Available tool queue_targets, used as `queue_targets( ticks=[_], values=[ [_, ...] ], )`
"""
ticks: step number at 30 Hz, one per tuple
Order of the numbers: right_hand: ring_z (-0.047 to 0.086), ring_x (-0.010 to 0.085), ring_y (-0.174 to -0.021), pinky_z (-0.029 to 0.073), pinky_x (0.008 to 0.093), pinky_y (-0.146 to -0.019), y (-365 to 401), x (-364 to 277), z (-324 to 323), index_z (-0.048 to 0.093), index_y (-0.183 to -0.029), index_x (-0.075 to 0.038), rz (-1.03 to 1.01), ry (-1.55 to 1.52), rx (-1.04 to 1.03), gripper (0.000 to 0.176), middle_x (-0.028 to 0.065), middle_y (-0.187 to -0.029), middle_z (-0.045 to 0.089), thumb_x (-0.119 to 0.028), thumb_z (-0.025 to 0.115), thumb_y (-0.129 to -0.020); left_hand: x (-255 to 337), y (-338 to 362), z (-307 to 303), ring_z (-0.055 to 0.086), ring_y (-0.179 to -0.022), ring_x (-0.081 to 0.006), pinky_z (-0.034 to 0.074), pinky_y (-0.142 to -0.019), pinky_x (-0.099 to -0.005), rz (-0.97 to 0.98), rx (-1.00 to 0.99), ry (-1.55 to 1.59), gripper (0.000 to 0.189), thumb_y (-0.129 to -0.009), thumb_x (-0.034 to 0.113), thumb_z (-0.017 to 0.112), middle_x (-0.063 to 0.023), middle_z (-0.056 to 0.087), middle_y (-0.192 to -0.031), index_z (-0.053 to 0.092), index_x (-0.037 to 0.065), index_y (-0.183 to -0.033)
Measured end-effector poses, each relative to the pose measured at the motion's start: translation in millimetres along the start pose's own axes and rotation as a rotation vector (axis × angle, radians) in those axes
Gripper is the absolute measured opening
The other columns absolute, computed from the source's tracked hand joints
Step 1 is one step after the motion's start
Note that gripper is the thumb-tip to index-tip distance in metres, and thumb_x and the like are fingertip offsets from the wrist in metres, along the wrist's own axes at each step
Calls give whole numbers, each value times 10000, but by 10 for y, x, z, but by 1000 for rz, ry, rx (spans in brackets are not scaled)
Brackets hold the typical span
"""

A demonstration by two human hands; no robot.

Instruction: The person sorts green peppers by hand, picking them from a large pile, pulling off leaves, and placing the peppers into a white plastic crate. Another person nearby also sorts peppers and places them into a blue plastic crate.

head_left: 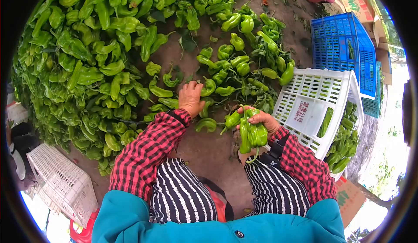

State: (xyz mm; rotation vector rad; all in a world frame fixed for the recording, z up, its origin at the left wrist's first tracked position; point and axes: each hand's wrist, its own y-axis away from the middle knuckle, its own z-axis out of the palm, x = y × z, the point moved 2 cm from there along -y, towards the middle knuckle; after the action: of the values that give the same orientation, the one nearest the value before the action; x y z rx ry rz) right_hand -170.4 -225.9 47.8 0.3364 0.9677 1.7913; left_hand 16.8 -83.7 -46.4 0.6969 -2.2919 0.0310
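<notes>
The right hand (261,120) holds a bunch of green peppers (250,134) — its fingers (257,116) are curled tight around the tops. The peppers hang down in front of the knees, up off the ground (209,151). The left hand (190,98) lies palm down on the ground, a bit further out. Its fingers (197,86) are close together and bent a little, and the tips touch a curved pepper (209,87) — I cannot tell if they grip it. More loose peppers lie all around that hand. A big pile of peppers (82,60) fills the left side. Just beside the right hand is a tipped white crate (305,99) with peppers in it, and behind that a blue crate (342,43).
</notes>
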Motion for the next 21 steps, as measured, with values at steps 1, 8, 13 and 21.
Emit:
queue_targets(
  ticks=[1, 8, 13, 21],
  values=[
    [604, 238, -837, 512, 352, -730, -9, 9, -33, 467, -1128, -47, -4, 27, 56, 449, 132, -976, 542, -36, 593, -696, -99, -16, 63, 500, -911, -300, 413, -806, -369, 8, 14, -52, 354, -689, 189, 681, -120, 544, -961, 576, 58, -1001],
    [610, 238, -827, 523, 385, -714, -16, 5, -123, 452, -1166, -50, -109, 8, 157, 459, 159, -955, 565, -60, 564, -721, -348, -345, -136, 542, -825, -310, 442, -745, -380, 49, 452, 176, 405, -739, 196, 644, -143, 531, -951, 489, 70, -1091],
    [605, 225, -790, 518, 354, -714, -6, 0, -47, 482, -1123, -45, -111, -77, 178, 419, 118, -957, 558, -39, 571, -714, 120, -14, 8, 549, -913, -311, 447, -760, -416, -243, -374, -197, 477, -714, 387, 658, -155, 572, -962, 472, 66, -1013],
    [604, 242, -851, 513, 347, -752, 7, 13, 14, 432, -1209, -57, -15, -33, -31, 524, 155, -1050, 532, -65, 596, -712, -155, -109, 163, 574, -776, -180, 464, -631, -318, -381, -523, 477, 220, -756, 196, 556, -88, 585, -840, 559, 18, -886]
  ],
)
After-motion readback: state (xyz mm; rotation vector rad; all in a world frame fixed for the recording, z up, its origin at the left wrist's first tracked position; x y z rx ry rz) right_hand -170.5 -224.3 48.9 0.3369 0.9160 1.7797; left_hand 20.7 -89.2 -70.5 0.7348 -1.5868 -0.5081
